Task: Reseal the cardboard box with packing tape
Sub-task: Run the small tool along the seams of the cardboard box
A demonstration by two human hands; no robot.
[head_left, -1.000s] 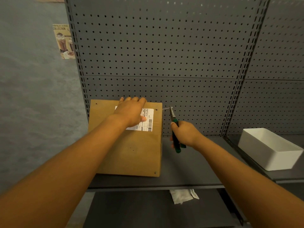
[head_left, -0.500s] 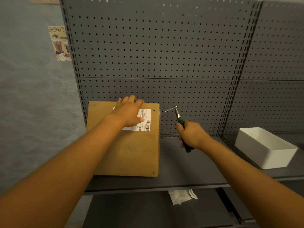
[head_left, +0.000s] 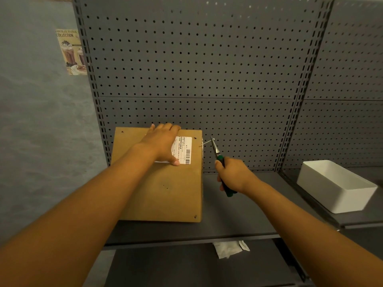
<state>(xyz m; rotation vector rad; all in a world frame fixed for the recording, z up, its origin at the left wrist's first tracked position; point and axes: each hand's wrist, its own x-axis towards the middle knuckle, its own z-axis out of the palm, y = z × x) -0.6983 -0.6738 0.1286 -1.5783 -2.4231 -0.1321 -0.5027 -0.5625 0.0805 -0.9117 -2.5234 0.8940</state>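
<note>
A brown cardboard box (head_left: 165, 195) lies flat on the grey shelf (head_left: 238, 216), with a white shipping label (head_left: 184, 149) near its far right corner. My left hand (head_left: 163, 141) rests flat on the box's far end, fingers reaching over the back edge and thumb on the label. My right hand (head_left: 232, 177) grips green-handled needle-nose pliers (head_left: 219, 160) just right of the box. The plier tips point up and pinch a thin metal pin (head_left: 205, 143) that slants toward the box's upper right edge. No packing tape is in view.
A grey pegboard wall (head_left: 196, 69) rises behind the shelf. A white rectangular bin (head_left: 335, 187) stands on the neighbouring shelf at right. Crumpled white paper (head_left: 228, 248) lies on the lower shelf. A drinks poster (head_left: 71, 51) hangs on the blue wall at left.
My right hand with the pliers moved slightly right and away from the box, drawing the thin pin out from the box's edge. My left hand stayed on the box.
</note>
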